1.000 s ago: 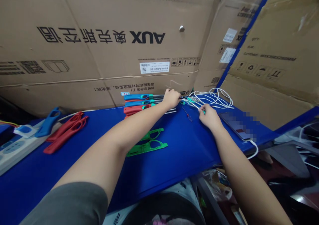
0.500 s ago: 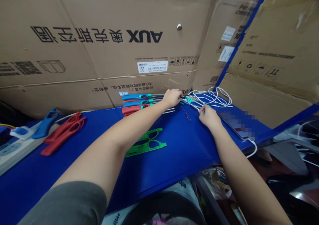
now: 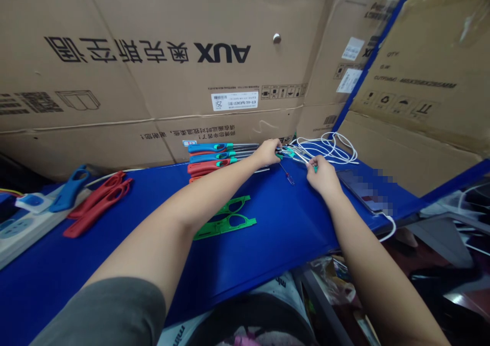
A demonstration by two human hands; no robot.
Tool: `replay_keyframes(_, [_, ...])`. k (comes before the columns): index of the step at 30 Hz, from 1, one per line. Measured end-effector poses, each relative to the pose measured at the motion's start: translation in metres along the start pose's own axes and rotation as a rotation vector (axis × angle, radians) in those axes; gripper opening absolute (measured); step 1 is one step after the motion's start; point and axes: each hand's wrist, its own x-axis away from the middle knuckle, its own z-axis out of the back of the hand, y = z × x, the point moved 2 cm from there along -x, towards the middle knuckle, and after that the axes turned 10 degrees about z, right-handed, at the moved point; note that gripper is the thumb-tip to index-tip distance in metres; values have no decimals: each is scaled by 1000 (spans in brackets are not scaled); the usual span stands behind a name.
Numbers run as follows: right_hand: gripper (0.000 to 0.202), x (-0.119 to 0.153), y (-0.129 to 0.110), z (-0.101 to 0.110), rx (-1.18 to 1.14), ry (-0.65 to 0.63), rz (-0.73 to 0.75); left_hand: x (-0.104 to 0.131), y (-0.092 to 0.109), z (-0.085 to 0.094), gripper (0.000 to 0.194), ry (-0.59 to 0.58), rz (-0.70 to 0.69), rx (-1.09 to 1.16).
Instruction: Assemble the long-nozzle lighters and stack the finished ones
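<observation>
My right hand (image 3: 322,174) is closed around the end of a thin metal lighter tube (image 3: 301,155), with a bit of teal plastic showing below the fingers. Close by on its left, my left hand (image 3: 268,153) has its fingers bent together at a small pile of metal tubes and teal parts (image 3: 290,151); what is in its fingertips is hidden. Left of that hand lie several long-necked lighters (image 3: 209,158) with blue or red handles, partly behind my left forearm. A small screwdriver (image 3: 288,174) rests between the hands. Green handle shells (image 3: 229,225) lie nearer me.
A coiled white cable (image 3: 340,149) lies at the back right, near a phone (image 3: 362,190) with a cable plugged in. Red handle shells (image 3: 97,205), a blue shell (image 3: 71,190) and a power strip (image 3: 28,228) sit at the left. Cardboard walls (image 3: 153,96) enclose the back.
My left hand has shifted slightly to the right. My right hand has tilted the metal tube a little, staying near the same spot. The other things lie as before.
</observation>
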Motion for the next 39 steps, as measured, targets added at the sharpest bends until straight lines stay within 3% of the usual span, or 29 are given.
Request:
replay_keyframes(10, [4,1,-3,2,25,-56,-55,18,14,17,24,78,-18,-84])
replay_keyframes(18, [3,1,-3,1,24,-87,-74,16,14,16,23,69,4,-68])
replay_keyframes(22, [4,1,-2,0,13,-71,-55,13,16,15,26,69,72,-2])
replay_keyframes(26, [5,0,0,-1,-8,-48,-31,6,15,11,44,48,190,92])
replay_keyframes(29, [5,0,1,-2,-27,-41,-22,-2,17,7,34,4,256,160])
replay_keyframes(32, [5,-1,1,-2,-46,-22,-9,-7,22,4,37,-37,287,212])
replay_keyframes(39, [6,-1,-1,1,-106,45,28,7,22,19,31,101,173,191])
